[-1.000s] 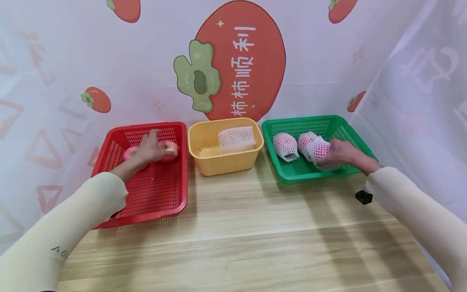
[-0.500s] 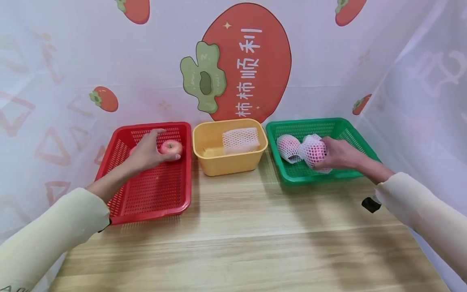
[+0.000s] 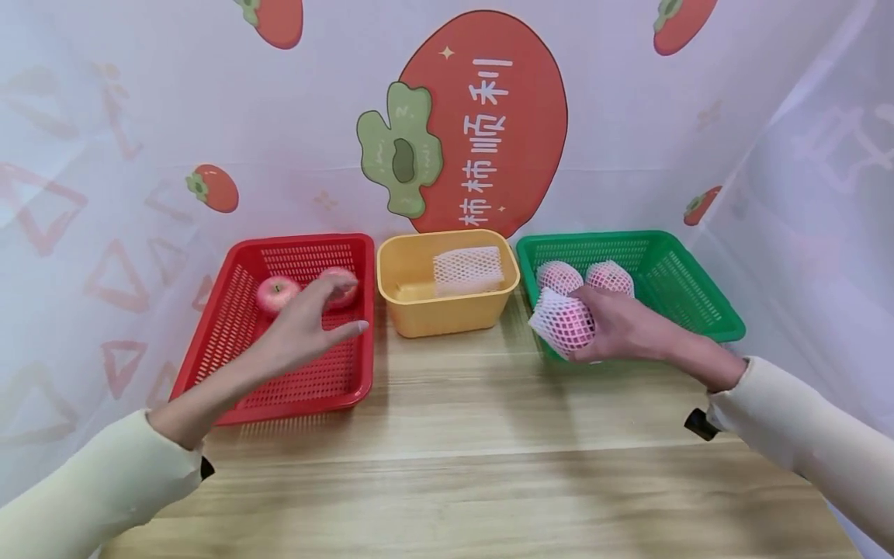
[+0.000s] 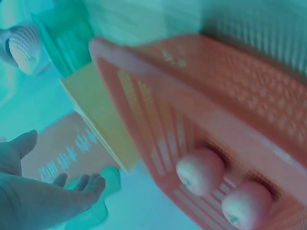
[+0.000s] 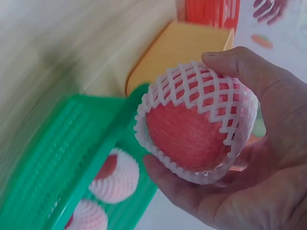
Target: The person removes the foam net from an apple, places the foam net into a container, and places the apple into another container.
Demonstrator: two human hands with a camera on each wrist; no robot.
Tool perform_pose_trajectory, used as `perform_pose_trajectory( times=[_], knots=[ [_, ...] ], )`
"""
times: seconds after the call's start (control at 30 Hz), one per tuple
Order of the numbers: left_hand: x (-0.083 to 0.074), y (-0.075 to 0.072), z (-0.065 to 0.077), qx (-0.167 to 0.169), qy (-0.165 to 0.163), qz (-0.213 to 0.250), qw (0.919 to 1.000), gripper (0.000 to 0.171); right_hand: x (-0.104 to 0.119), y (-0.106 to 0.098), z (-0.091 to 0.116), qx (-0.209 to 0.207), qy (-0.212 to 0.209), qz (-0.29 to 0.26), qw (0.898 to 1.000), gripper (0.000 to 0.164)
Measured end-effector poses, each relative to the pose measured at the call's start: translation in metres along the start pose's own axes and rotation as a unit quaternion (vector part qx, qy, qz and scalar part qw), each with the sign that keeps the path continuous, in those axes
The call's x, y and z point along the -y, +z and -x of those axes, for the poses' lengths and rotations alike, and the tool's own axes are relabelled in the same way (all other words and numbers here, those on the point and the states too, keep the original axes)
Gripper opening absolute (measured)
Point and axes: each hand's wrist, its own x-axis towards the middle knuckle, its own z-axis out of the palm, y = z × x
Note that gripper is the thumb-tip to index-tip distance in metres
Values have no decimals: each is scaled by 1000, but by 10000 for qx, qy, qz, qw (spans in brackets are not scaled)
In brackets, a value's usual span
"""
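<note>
In the head view my right hand (image 3: 621, 322) grips an apple in a white foam net (image 3: 567, 324), held above the front left part of the green basket (image 3: 698, 314). The right wrist view shows bare red skin where the foam net (image 5: 194, 86) leaves the apple uncovered. Behind it, two more netted apples (image 3: 559, 276) lie in that basket. My left hand (image 3: 300, 330) hovers over the red basket (image 3: 366, 341), thumb and fingers spread apart, holding nothing. Two bare apples (image 4: 200, 171) sit in the red basket, one partly hidden by the left fingers in the head view.
Between the two baskets stands a yellow bin (image 3: 447, 317) with a white foam net (image 3: 468, 269) inside. All three containers rest on a wooden table (image 3: 447, 466). A printed cloth (image 3: 307, 140) hangs close behind them.
The right hand has lifted a netted apple and brought it left and toward the front of the green basket. My left hand has drawn back from the apples, uncovering the left one.
</note>
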Motion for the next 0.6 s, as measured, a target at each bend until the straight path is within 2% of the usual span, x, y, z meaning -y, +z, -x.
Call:
perform_pose_trajectory(
  times=[0.27, 0.37, 0.5, 0.6],
  knots=[
    [-18, 32, 12, 205, 221, 158, 9994, 60, 24, 16, 5, 195, -200, -22, 9996, 78],
    [-20, 44, 14, 165, 424, 324, 9984, 55, 30, 22, 6, 325, -206, -129, 9992, 80],
    [-20, 59, 15, 74, 859, 579, 9946, 49, 38, 30, 8, 422, -249, -225, 9985, 81],
    [-20, 70, 15, 126, 985, 844, 9915, 47, 42, 37, 10, 469, -281, -208, 9983, 82]
  ],
)
